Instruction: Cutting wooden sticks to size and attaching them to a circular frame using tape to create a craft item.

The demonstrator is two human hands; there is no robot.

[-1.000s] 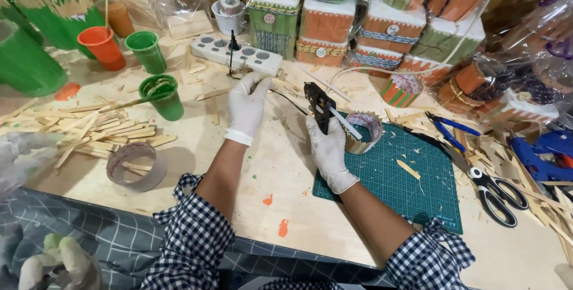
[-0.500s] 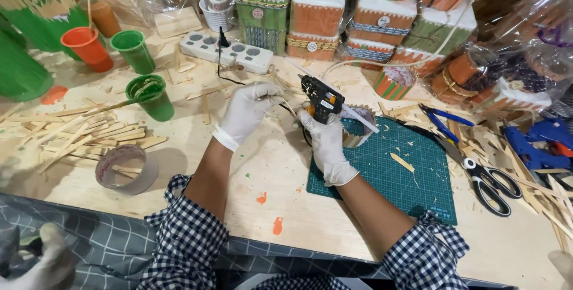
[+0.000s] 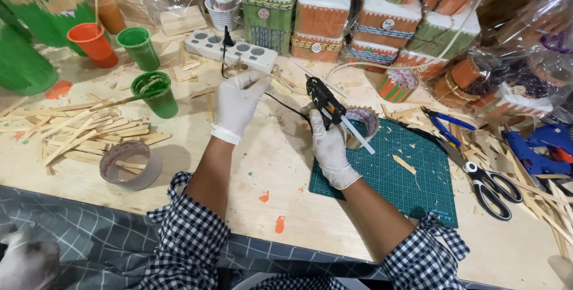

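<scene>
1. Head view: I see my right hand (image 3: 329, 147), in a white glove, with its fingers clamped round the grip of a black glue gun (image 3: 323, 100); the gun sits just above the far left corner of the green cutting mat (image 3: 412, 188), nozzle pointing away from me and a pale glue stick jutting out of its back toward the mat
2. Same view: my left hand (image 3: 236, 104), also gloved, is laid flat on the wooden worktop (image 3: 262, 164), fingers together and pointing at the white power strip (image 3: 230, 48); it grips nothing that I can make out, and its fingertips lie among loose sticks just short of the strip
3. A black cord runs from the gun across the worktop to a plug in the power strip
4. Just beyond the gun, touching the mat's far edge, stands a roll of tape (image 3: 363, 124)
5. Left of my left hand stands a green cup (image 3: 156, 93) with a stick in it, and farther back a second green cup (image 3: 138, 47) beside an orange cup (image 3: 92, 43)
6. Near the left edge I see a scatter of wooden sticks (image 3: 83, 132) and, closer to me, a grey tape roll (image 3: 128, 166)
7. Right of the mat lie black-handled scissors (image 3: 486, 182), blue-handled pliers (image 3: 444, 124), and a blue glue gun (image 3: 540, 150) near the right edge
8. Along the back stand wrapped orange and green stick boxes (image 3: 322, 24)
</scene>
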